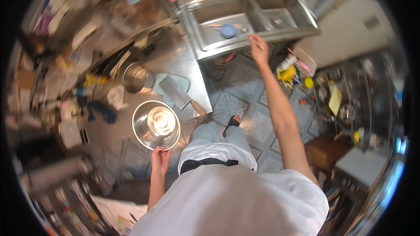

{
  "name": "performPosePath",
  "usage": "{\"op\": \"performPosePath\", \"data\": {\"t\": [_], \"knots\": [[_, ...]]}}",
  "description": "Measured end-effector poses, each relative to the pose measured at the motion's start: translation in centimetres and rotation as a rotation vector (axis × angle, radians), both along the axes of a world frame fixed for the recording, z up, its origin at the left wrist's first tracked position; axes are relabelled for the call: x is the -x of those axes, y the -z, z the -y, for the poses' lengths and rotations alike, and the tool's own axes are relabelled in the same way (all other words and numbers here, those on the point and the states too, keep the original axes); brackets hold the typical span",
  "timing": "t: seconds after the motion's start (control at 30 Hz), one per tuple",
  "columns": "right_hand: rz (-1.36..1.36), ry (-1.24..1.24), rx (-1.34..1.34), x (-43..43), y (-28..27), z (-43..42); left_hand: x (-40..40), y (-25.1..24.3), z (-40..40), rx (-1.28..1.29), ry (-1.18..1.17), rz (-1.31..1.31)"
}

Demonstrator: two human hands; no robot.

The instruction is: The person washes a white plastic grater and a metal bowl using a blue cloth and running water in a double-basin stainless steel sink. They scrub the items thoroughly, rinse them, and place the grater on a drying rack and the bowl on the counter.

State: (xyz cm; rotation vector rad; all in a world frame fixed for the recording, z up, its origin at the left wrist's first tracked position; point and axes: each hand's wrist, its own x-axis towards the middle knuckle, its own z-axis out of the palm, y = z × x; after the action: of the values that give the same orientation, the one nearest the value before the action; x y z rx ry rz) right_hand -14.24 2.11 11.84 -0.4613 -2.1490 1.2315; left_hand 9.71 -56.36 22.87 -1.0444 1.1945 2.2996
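Note:
My left hand [160, 158] grips the near rim of a shiny metal bowl [141, 123], whose inside faces me. The bowl is held beside the corner of a metal worktop [197, 82]. A cleaver [175, 90] with a ribbed handle lies there on a pale blue-green cutting board [187, 83]. My right hand [259, 47] is stretched out to the front edge of a steel double-basin sink [223, 47]. Its fingers are curled around a small, thin item that I cannot identify. A blue round container [228, 30] sits in the left basin.
A metal pot [135, 77] and a crumpled white cloth or bag [117, 97] are on the worktop. Yellow packaging and bottles stand on the floor below the sink's right end. Wire racks [347, 105] with many items line the right side, near a brown wooden stool or box [328, 152].

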Motion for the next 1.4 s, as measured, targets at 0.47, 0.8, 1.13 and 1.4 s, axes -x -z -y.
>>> {"op": "performPosePath", "data": {"t": [0.47,0.8,1.13,1.4], "knots": [[0.651,-0.637,-0.268,0.6,2.9,18.9,-6.7,1.6,-4.6,-0.02,-0.728,-0.042],[0.772,-1.308,-0.469,-5.5,0.3,27.8,-5.4,0.3,-5.8,0.028,-0.88,-0.122],[0.622,-1.548,-0.609,-3.0,1.9,40.6,-8.8,0.6,-8.8,-0.038,-1.028,-0.144],[-0.03,-1.378,-0.799,3.0,5.0,34.2,-7.4,0.8,-11.8,0.03,-0.96,-0.072]]}}
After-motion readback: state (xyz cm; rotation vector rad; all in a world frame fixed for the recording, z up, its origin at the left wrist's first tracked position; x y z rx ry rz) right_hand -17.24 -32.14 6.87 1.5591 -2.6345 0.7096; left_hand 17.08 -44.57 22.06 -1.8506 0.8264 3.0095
